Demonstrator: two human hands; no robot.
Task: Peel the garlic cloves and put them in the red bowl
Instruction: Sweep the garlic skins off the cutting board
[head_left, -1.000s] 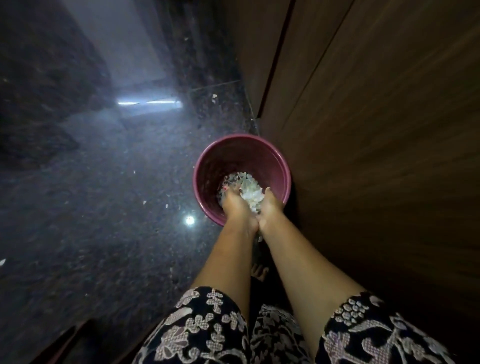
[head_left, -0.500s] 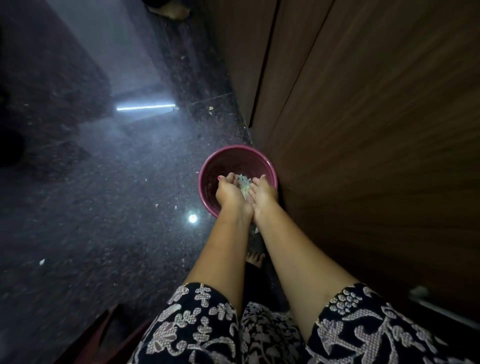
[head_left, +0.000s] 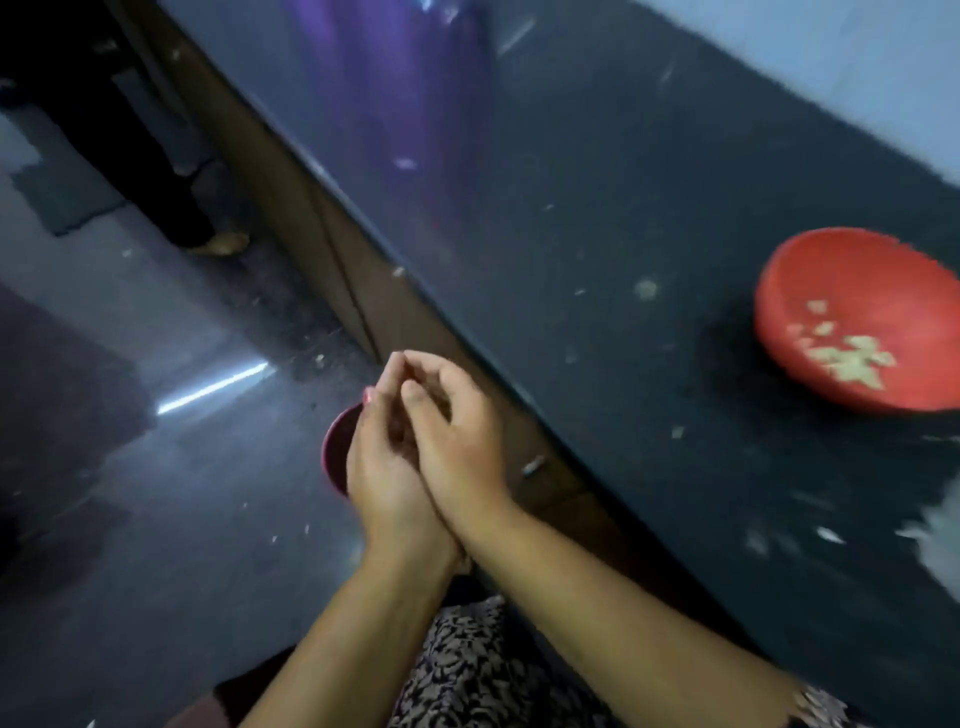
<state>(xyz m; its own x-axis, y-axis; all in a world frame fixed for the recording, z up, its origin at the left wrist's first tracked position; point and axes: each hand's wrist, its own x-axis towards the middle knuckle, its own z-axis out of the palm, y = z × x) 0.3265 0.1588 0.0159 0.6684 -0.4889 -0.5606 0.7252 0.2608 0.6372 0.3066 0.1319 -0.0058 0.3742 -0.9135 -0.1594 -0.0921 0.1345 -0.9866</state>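
Note:
The red bowl (head_left: 810, 291) stands on the black counter (head_left: 597, 197) at the right and holds several pale peeled garlic cloves (head_left: 852, 358). My left hand (head_left: 382, 478) and my right hand (head_left: 457, 436) are pressed palm to palm in front of the counter's edge, well left of the bowl. Their fingers are loosely bent and touch at the tips. Nothing shows between them, and the frame is blurred. Below them a maroon bucket (head_left: 335, 452) stands on the floor, mostly hidden by my hands.
Small bits of garlic skin (head_left: 647, 288) dot the counter, and a pale heap (head_left: 940, 535) sits at its right edge. Brown cabinet fronts (head_left: 332, 260) run under the counter. Another person's foot (head_left: 221, 243) is on the shiny dark floor (head_left: 156, 519) at far left.
My hands have lifted out of the maroon bucket, where they held white garlic skins, and now press together above it. The view has swung up and right, and the counter and red bowl now show.

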